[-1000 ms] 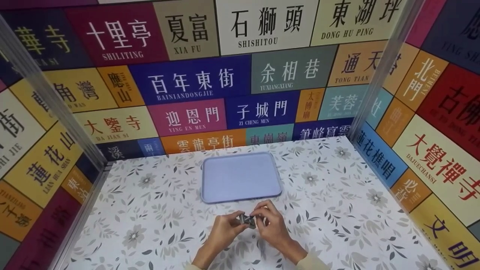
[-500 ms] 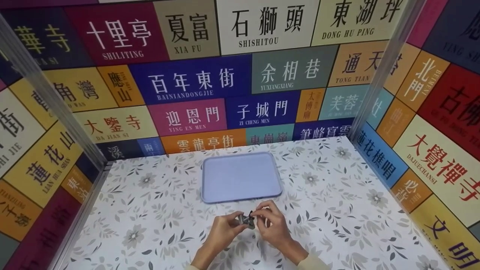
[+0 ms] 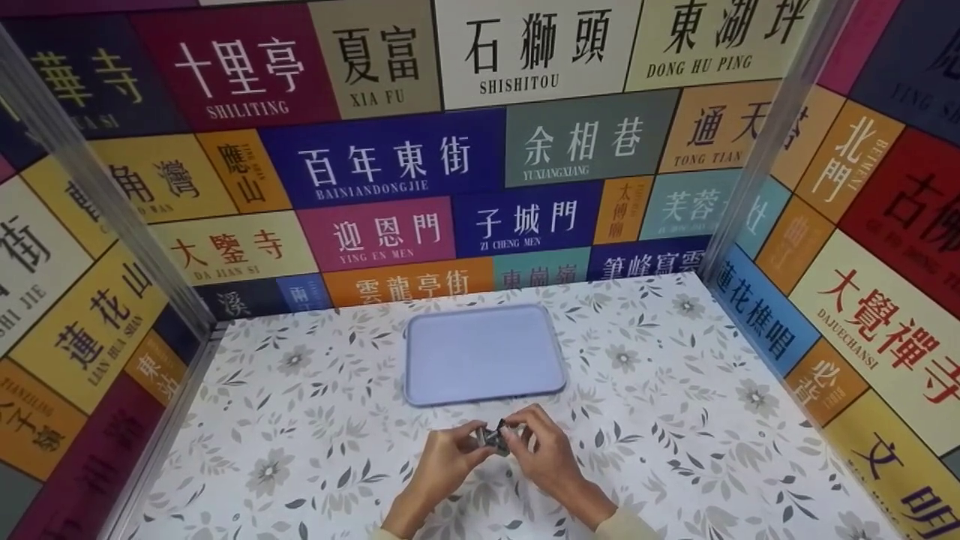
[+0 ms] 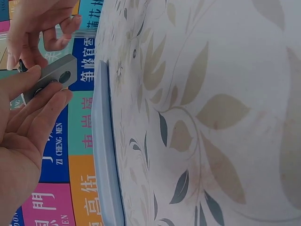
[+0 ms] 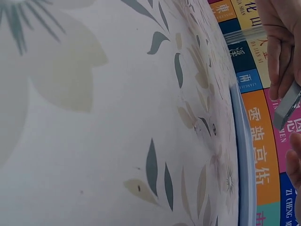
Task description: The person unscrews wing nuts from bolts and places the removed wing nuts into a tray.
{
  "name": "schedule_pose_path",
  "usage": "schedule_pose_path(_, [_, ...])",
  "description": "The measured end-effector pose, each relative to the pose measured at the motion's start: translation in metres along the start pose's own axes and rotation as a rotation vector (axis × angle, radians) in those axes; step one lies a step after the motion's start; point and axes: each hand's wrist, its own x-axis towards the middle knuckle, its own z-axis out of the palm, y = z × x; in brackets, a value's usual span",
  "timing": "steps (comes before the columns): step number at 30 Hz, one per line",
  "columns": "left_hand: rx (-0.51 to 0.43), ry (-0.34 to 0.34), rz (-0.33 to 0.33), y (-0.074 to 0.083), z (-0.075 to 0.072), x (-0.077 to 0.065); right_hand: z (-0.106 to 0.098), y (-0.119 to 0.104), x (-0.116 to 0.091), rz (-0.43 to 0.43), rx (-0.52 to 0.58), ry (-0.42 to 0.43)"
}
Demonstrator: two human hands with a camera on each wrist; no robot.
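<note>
A small grey metal block (image 4: 50, 72) with a round hole near one end is held above the table, in front of the tray. My left hand (image 3: 442, 456) pinches it between thumb and fingers; in the left wrist view, the fingers lie along its underside. A small black part (image 4: 22, 65) sticks out at the block's other end. My right hand (image 3: 546, 454) has thumb and forefinger on this black part, its other fingers curled beside it. In the right wrist view, the end of the block shows between the left hand (image 5: 281, 52) and the right fingertips (image 5: 294, 162).
Just beyond the hands a light blue tray (image 3: 484, 354) lies on the table (image 3: 300, 427), which has a leaf and flower print. Walls (image 3: 382, 161) of coloured panels with lettering stand close around the back and sides of the table.
My right hand has turned slightly, its thumb and forefinger closing in on the black part. The left hand keeps the block in nearly the same place.
</note>
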Motion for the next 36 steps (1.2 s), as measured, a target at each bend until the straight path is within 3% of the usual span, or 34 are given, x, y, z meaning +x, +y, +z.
schedule_pose_path(5, [0.021,-0.011,-0.017,0.001,0.000,0.000,0.000,-0.009,0.004,0.004,0.024,0.000])
schedule_pose_path(14, [0.018,-0.006,-0.012,0.003,0.000,0.001,-0.011,-0.038,0.014,-0.065,0.049,0.016])
schedule_pose_path(27, [0.038,-0.012,-0.005,0.004,0.001,0.000,-0.009,-0.035,0.014,-0.131,0.034,0.052])
schedule_pose_path(36, [-0.018,-0.046,-0.048,0.006,0.000,0.001,-0.010,-0.035,0.015,-0.178,0.058,0.056])
